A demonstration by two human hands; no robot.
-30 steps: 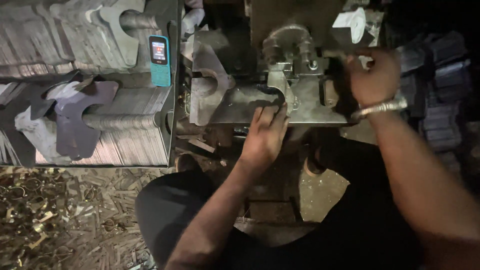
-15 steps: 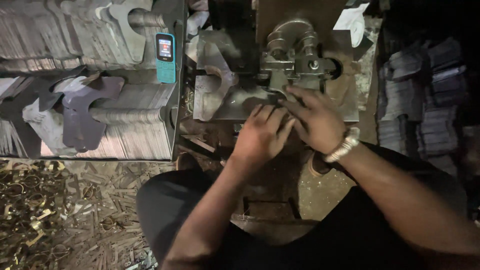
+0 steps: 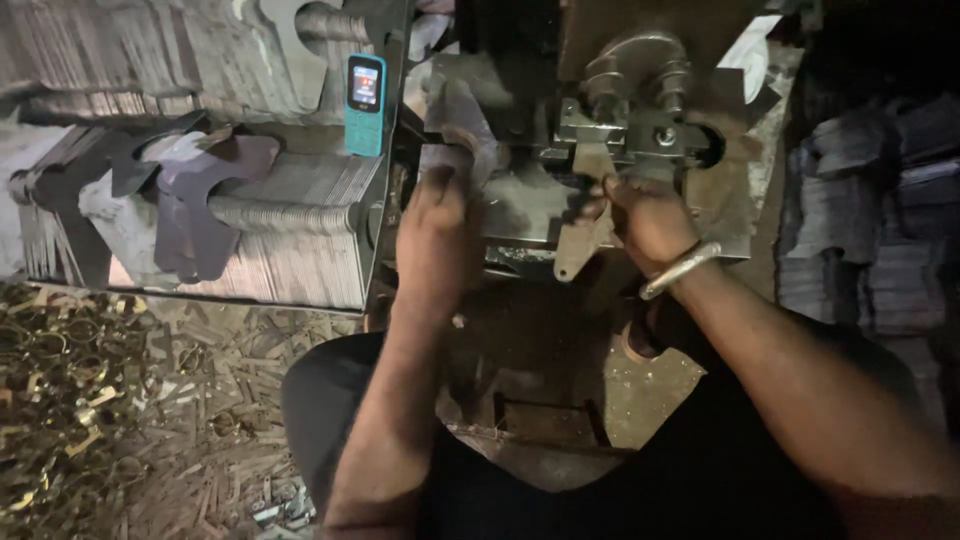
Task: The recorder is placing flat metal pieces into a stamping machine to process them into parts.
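A press machine with a metal die block stands in front of me on a steel bed. My right hand, with a metal bangle on the wrist, grips a flat cut metal blank that hangs down from the die's front edge. My left hand reaches to the left side of the bed and closes on another grey metal blank from the loose pieces lying there. How firmly the fingers hold it is hard to see in the dim light.
A rack of stacked thin metal blanks fills the left, with a turquoise keypad phone leaning on it. Metal offcuts litter the floor at lower left. More stacked sheet parts sit at the right. My knees are below.
Both hands were together at the die half a second ago. Now the left has moved left to the loose blanks and the right has pulled a blank out from the die.
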